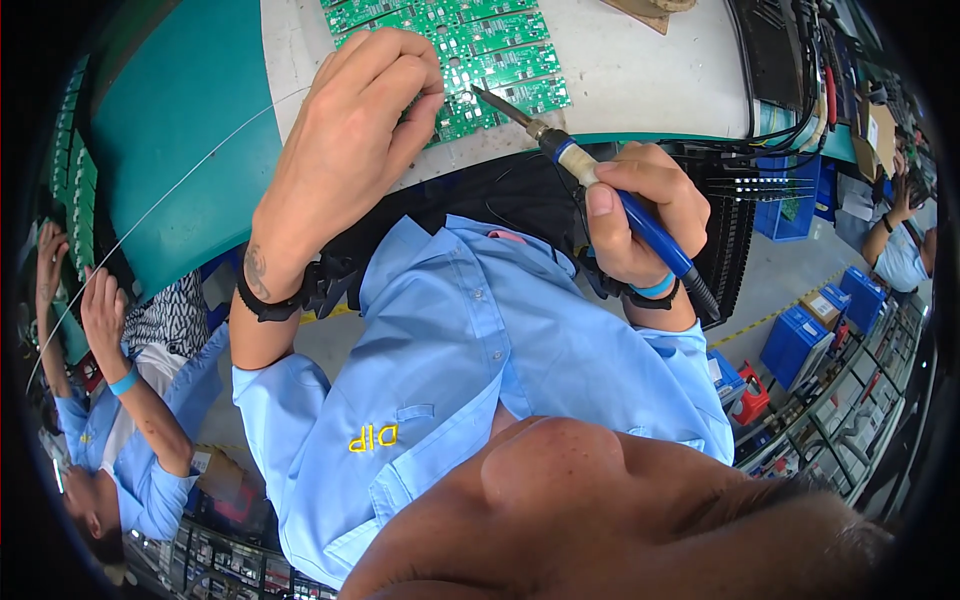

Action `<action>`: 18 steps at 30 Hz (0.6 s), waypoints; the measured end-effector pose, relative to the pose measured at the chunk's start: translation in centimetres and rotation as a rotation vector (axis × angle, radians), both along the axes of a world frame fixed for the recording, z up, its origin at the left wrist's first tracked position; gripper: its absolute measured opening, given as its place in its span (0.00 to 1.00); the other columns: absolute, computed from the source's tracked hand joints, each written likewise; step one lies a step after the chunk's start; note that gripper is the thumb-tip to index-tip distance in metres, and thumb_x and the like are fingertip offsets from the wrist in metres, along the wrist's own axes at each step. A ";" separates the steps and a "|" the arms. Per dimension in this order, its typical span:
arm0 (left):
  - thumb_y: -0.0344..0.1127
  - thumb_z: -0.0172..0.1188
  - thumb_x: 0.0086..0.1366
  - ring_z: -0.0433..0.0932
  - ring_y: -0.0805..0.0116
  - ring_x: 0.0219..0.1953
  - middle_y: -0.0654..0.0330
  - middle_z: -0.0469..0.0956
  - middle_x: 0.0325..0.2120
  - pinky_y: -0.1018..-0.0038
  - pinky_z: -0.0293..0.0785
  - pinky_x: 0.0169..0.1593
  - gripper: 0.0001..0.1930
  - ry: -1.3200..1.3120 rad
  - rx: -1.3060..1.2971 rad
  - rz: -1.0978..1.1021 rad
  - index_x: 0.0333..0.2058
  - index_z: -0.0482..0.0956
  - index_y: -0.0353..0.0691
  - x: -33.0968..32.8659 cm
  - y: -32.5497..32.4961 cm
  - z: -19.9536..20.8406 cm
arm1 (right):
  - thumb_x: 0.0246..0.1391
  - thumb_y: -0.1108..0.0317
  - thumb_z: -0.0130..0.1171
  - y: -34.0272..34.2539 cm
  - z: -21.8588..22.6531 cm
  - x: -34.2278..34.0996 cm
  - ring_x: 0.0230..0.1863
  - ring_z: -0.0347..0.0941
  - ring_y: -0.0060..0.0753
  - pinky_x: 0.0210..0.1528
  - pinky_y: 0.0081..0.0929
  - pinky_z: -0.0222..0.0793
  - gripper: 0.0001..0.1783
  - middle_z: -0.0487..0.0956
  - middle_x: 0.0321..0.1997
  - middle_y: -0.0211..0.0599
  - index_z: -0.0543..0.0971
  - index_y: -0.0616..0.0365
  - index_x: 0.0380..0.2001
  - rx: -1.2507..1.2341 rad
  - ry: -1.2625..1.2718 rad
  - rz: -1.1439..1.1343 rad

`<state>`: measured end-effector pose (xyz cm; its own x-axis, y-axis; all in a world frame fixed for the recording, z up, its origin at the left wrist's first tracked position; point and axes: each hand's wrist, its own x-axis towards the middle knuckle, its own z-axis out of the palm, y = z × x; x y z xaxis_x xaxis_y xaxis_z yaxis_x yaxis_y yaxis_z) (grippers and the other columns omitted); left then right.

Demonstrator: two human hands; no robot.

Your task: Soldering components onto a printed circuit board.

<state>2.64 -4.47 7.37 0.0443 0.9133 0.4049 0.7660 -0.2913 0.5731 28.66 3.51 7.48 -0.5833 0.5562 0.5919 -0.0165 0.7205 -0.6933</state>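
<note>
In the upper middle of the frame, we see a panel of green circuit boards with small white and silver parts [515, 65], which lies on a pale, flat mat [650, 90] on the teal desk [190, 180]. Our right hand [650, 210], right of centre, is clamped around a soldering iron with blue handle, cream collar and pointed metal tip [578, 163]. The panel lies to the upper left of this hand; the iron's tip reaches over it, but we cannot tell if they touch. Our left hand [365, 120] covers the panel's left part, its thumb and fingers drawn close together. A thin silvery wire [205, 160] runs from the lower left to behind this hand; we cannot tell whether the fingers grip it.
</note>
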 end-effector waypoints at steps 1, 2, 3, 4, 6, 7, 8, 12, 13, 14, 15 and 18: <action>0.21 0.68 0.58 0.76 0.54 0.42 0.56 0.76 0.39 0.62 0.75 0.47 0.10 0.009 0.008 0.000 0.35 0.75 0.34 0.0 0.1 0.0 | 0.57 0.77 0.65 0.0 0.0 0.0 0.22 0.70 0.28 0.26 0.25 0.65 0.09 0.78 0.25 0.42 0.77 0.69 0.39 0.002 -0.003 0.000; 0.21 0.68 0.58 0.76 0.54 0.42 0.56 0.76 0.39 0.62 0.75 0.47 0.10 0.009 0.007 0.000 0.35 0.75 0.34 0.0 0.1 0.0 | 0.57 0.77 0.65 0.1 0.0 -0.1 0.22 0.70 0.28 0.26 0.25 0.65 0.09 0.78 0.25 0.42 0.77 0.69 0.39 0.005 -0.006 0.001; 0.21 0.68 0.58 0.76 0.54 0.42 0.56 0.76 0.39 0.62 0.75 0.47 0.09 0.016 0.013 0.002 0.34 0.75 0.34 0.0 0.2 0.0 | 0.57 0.77 0.65 0.1 0.0 -0.1 0.22 0.70 0.28 0.26 0.25 0.65 0.09 0.78 0.25 0.42 0.77 0.69 0.39 0.004 -0.006 0.001; 0.21 0.68 0.58 0.76 0.54 0.42 0.57 0.76 0.39 0.62 0.75 0.47 0.09 0.024 0.018 0.003 0.34 0.75 0.34 -0.1 0.2 -0.1 | 0.57 0.77 0.65 0.1 -0.1 -0.2 0.22 0.71 0.28 0.26 0.25 0.65 0.09 0.78 0.25 0.42 0.77 0.69 0.39 -0.001 -0.009 0.004; 0.21 0.68 0.58 0.76 0.54 0.42 0.57 0.76 0.39 0.62 0.75 0.47 0.09 0.032 0.021 0.006 0.34 0.75 0.34 -0.1 0.3 0.0 | 0.58 0.78 0.65 0.2 -0.1 -0.3 0.22 0.71 0.29 0.26 0.25 0.65 0.09 0.78 0.25 0.42 0.77 0.69 0.39 -0.013 -0.017 0.009; 0.21 0.68 0.58 0.76 0.54 0.42 0.57 0.76 0.39 0.62 0.75 0.47 0.09 0.030 0.021 0.005 0.34 0.75 0.34 -0.1 0.3 -0.1 | 0.58 0.78 0.65 0.2 -0.2 -0.3 0.22 0.71 0.29 0.26 0.25 0.65 0.09 0.78 0.25 0.42 0.77 0.69 0.39 -0.014 -0.017 0.008; 0.21 0.68 0.58 0.76 0.54 0.42 0.57 0.76 0.39 0.62 0.75 0.47 0.09 0.029 0.021 0.005 0.34 0.75 0.34 0.0 0.4 -0.1 | 0.58 0.78 0.65 0.2 -0.3 -0.3 0.22 0.71 0.29 0.26 0.25 0.66 0.09 0.78 0.25 0.43 0.77 0.69 0.39 -0.008 -0.011 0.012; 0.21 0.68 0.59 0.76 0.54 0.42 0.57 0.76 0.39 0.62 0.76 0.47 0.09 0.015 -0.001 0.002 0.34 0.75 0.34 0.2 0.4 -0.1 | 0.58 0.77 0.65 0.2 -0.3 -0.2 0.22 0.72 0.29 0.26 0.26 0.67 0.09 0.79 0.26 0.43 0.77 0.69 0.39 0.004 -0.004 0.023; 0.21 0.68 0.59 0.76 0.54 0.42 0.57 0.76 0.39 0.62 0.76 0.47 0.09 0.008 -0.011 0.001 0.34 0.75 0.34 0.2 0.4 -0.1 | 0.58 0.77 0.65 0.2 -0.3 -0.1 0.21 0.72 0.29 0.26 0.26 0.67 0.09 0.79 0.26 0.43 0.76 0.69 0.39 0.008 -0.009 0.025; 0.21 0.68 0.59 0.76 0.54 0.42 0.57 0.76 0.39 0.62 0.76 0.47 0.09 0.007 -0.012 0.001 0.34 0.75 0.34 0.2 0.4 -0.2 | 0.58 0.77 0.65 0.2 -0.3 -0.1 0.21 0.72 0.29 0.26 0.26 0.68 0.09 0.79 0.26 0.43 0.76 0.68 0.39 0.012 -0.014 0.026; 0.21 0.68 0.59 0.76 0.54 0.42 0.57 0.76 0.39 0.62 0.76 0.47 0.09 0.007 -0.010 -0.001 0.34 0.76 0.34 0.3 0.5 -0.3 | 0.58 0.77 0.65 0.2 -0.3 -0.1 0.21 0.72 0.29 0.26 0.26 0.68 0.09 0.79 0.26 0.43 0.76 0.68 0.39 0.011 -0.014 0.026; 0.21 0.68 0.59 0.76 0.54 0.42 0.57 0.76 0.39 0.62 0.76 0.47 0.09 0.007 -0.007 -0.006 0.34 0.76 0.34 0.3 0.6 -0.5 | 0.58 0.77 0.65 0.1 -0.3 -0.1 0.21 0.73 0.30 0.26 0.26 0.69 0.09 0.80 0.26 0.43 0.76 0.68 0.39 0.015 -0.022 0.022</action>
